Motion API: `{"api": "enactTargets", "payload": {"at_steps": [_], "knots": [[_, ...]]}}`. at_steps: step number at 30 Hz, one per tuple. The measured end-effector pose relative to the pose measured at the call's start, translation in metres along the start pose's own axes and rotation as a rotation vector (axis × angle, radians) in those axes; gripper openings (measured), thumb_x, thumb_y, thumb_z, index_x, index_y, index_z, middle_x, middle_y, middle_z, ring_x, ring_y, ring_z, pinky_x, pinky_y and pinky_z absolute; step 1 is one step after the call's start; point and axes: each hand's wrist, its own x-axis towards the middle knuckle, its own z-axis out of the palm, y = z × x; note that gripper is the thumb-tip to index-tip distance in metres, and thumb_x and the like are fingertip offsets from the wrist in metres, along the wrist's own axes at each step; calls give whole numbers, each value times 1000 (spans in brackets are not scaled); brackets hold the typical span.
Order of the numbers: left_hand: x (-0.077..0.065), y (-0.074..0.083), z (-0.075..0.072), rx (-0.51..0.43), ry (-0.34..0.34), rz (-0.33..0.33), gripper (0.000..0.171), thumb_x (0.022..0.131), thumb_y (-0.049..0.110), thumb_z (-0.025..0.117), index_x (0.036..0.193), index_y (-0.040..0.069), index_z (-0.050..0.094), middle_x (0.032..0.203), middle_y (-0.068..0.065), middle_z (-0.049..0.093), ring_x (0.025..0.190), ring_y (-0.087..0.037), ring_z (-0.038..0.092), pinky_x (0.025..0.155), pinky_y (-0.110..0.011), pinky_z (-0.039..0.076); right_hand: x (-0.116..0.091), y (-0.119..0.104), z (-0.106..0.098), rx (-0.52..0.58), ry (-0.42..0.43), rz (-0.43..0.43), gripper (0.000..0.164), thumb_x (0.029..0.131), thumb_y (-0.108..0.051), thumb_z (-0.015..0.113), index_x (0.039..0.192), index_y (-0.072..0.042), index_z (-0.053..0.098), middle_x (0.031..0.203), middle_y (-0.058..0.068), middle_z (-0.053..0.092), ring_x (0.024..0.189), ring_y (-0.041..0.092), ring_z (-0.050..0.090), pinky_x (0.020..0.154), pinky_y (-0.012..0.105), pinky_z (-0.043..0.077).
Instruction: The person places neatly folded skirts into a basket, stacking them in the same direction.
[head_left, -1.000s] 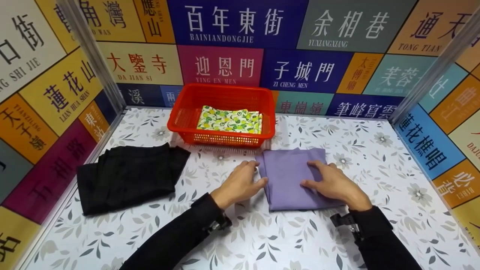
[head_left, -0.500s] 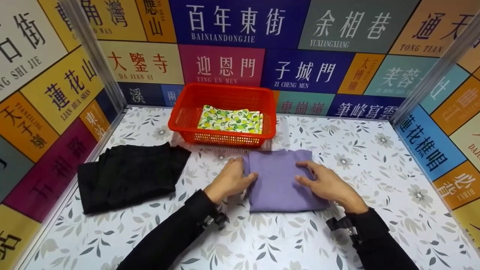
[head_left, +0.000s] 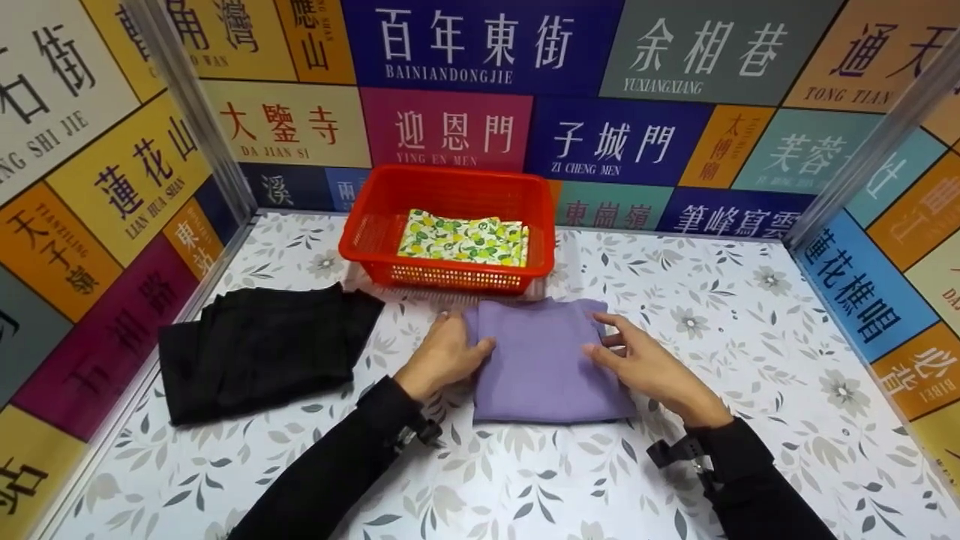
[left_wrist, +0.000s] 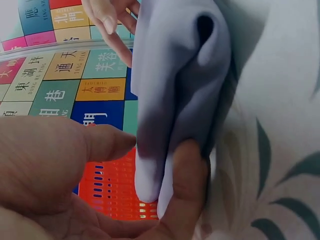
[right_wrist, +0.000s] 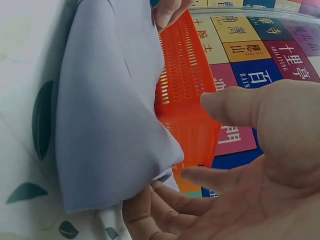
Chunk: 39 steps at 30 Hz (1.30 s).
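A folded purple cloth (head_left: 547, 360) lies flat on the table in front of the red basket, its layers stacked along the left edge. My left hand (head_left: 442, 354) grips that edge, the thumb near the top fold and a finger against the side in the left wrist view. At the opposite edge is my right hand (head_left: 652, 367). In the right wrist view its fingers (right_wrist: 165, 210) reach the cloth's lower edge and partly under it, while the thumb (right_wrist: 230, 105) stands apart from the fabric.
A red plastic basket (head_left: 450, 274) stands against the back wall with a folded lemon-print cloth (head_left: 461, 240) inside. Folded black fabric (head_left: 277, 356) lies on the left of the table (head_left: 750, 345). Sign-patterned walls enclose the back and both sides.
The purple cloth has slid left across the table, with both hands moving left along with it. The basket and the black fabric stay in place.
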Motion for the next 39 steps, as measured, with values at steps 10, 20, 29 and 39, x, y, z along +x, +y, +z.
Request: {"api": "enactTargets", "payload": {"at_steps": [10,20,29,39], "knots": [[1,-3,-5,-119,-55,-65,34,110,35,79,115,4,68,94,-10,70,79,-26,75,68,-34,61,4,6,-8,158,13,146,89,120,-33,68,179,12,19,160,36,56,102,23,73,86,32,66],[5,-6,-8,-201,-118,-110,32,111,35,79,99,11,62,82,-2,64,64,-19,69,59,-32,62,12,9,-13,238,-67,264,79,120,-33,66,175,12,31,96,-1,62,78,11,63,71,29,64],[8,-12,-6,-223,-163,-69,33,110,33,80,94,12,60,79,1,62,68,-16,64,60,-27,56,10,4,-6,288,-87,281,79,118,-34,70,174,9,34,92,-3,61,79,9,61,71,27,61],[7,-13,-8,-277,-241,-52,40,111,33,79,130,-1,71,108,-13,77,89,-24,79,74,-37,71,11,7,2,332,-112,247,55,117,-31,72,155,4,53,85,-5,58,70,7,55,66,27,56]]}}
